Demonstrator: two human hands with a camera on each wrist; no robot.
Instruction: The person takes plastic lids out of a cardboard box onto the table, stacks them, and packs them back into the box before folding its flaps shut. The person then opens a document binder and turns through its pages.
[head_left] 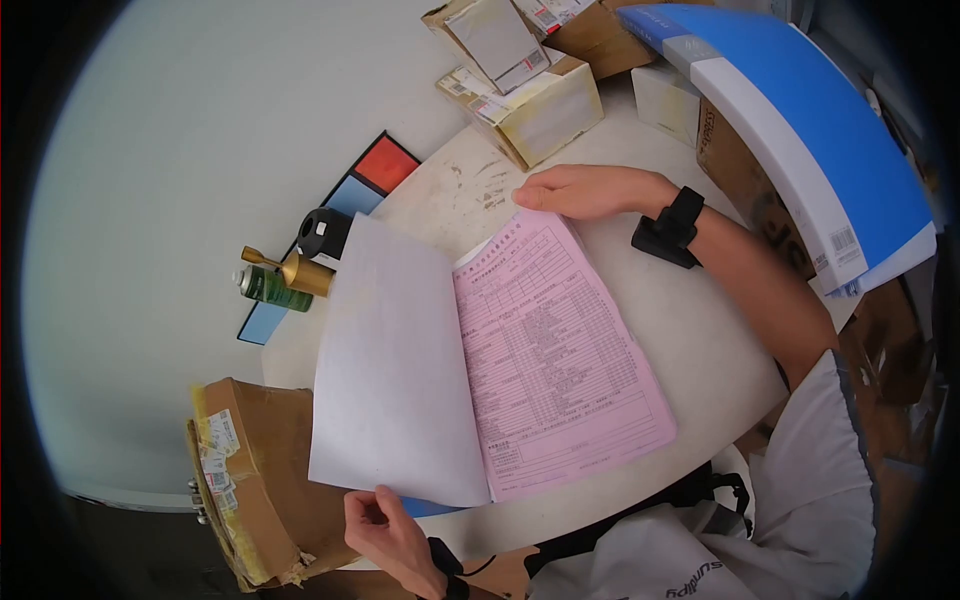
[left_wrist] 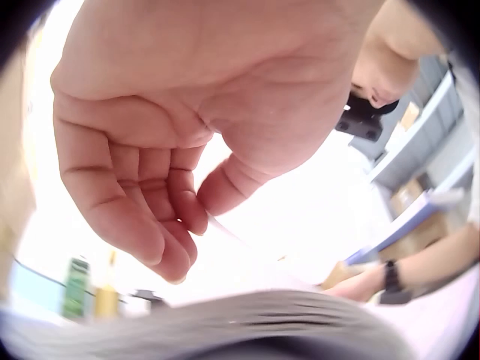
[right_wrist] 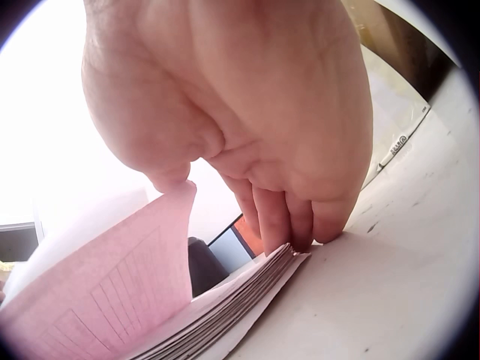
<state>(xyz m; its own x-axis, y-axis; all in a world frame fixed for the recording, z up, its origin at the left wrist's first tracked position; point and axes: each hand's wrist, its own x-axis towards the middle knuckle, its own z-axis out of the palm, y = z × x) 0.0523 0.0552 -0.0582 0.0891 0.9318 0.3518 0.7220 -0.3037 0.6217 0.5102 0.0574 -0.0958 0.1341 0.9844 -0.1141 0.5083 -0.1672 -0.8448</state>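
A thick stack of papers (right_wrist: 225, 315) lies spread on the white table, with a printed pink form (head_left: 560, 370) on its right side. The turned white sheet (head_left: 395, 360) covers the left side, and a sliver of blue cover (head_left: 425, 507) shows below it. My left hand (head_left: 390, 540) is at the white sheet's lower edge; in the left wrist view, thumb and finger pinch a thin paper edge. At the top corner, my right hand (head_left: 585, 190) holds the pink form: its thumb is on the raised corner, while the fingers touch the stack's edge.
A green bottle (head_left: 270, 287), a gold object (head_left: 308, 273) and a black round item (head_left: 322, 233) stand left by the wall. An open cardboard box (head_left: 270, 450) is at lower left. Taped boxes (head_left: 545, 110) sit at the back, and a large blue binder (head_left: 800, 110) is at right.
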